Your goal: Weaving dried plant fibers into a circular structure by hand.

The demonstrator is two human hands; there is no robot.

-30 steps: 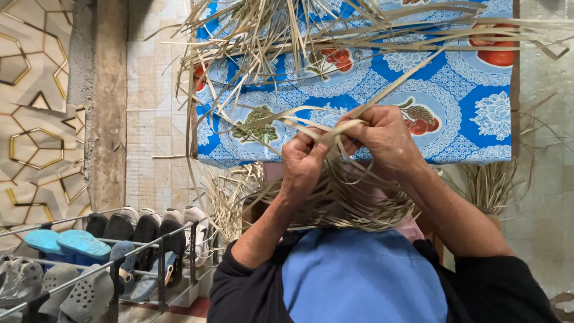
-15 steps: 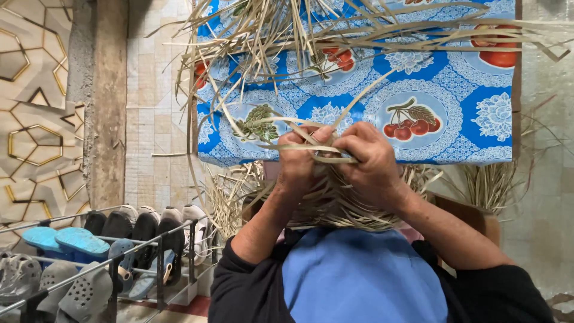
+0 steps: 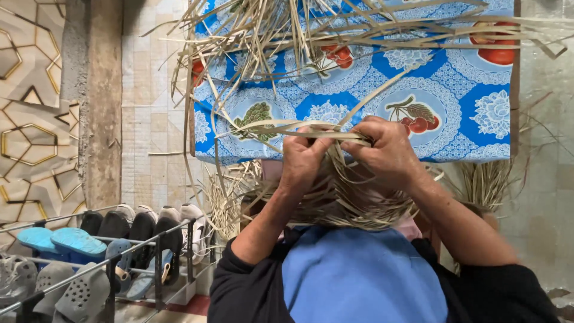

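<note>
Hands, left point(image 3: 302, 160) and right point(image 3: 385, 149), raised together, pinching dry straw strips point(image 3: 335, 134).

The woven straw piece point(image 3: 341, 200) is a half-made mat of pale tan, flat dried leaf strips, lying low in the centre of the view just in front of the person's chest, its edge a fringe of loose ends fanning toward 4 and 8 o'clock. From its top edge several long unwoven strips point(image 3: 311, 133) rise and bend sideways toward 9 o'clock, while one strip point(image 3: 382, 90) runs straight up toward 1 o'clock.
</note>
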